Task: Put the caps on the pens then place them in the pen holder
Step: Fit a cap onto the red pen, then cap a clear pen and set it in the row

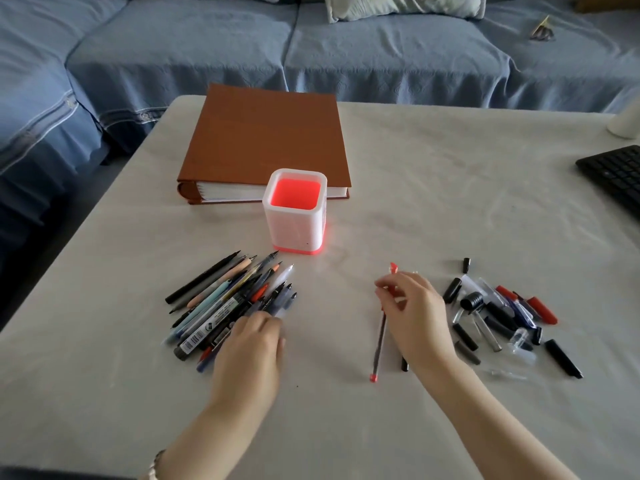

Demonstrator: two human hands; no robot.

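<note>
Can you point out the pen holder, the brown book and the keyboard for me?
pen holder [292, 226], head view, on its white front wall.
brown book [266, 140], head view, on the middle of its cover.
keyboard [616, 174], head view, on its keys near the right edge.

Desk [433, 188] was covered in a pale matt cloth, faintly creased. Pen holder [295, 211] looked like smooth white plastic, translucent, glowing red inside and at the base. Pens [225, 299] had plastic barrels, some matt black, some clear and glossy; one carried a printed paper-like label. Caps [502, 317] were plastic too: matt black, glossy red, clear. Red pen [378, 344] had a clear glossy barrel. Binder [266, 140] had a brown matt, cloth-textured cover with white paper edges. Sofa [381, 50] wore blue quilted fabric. Keyboard [616, 174] was matt black plastic.
</note>
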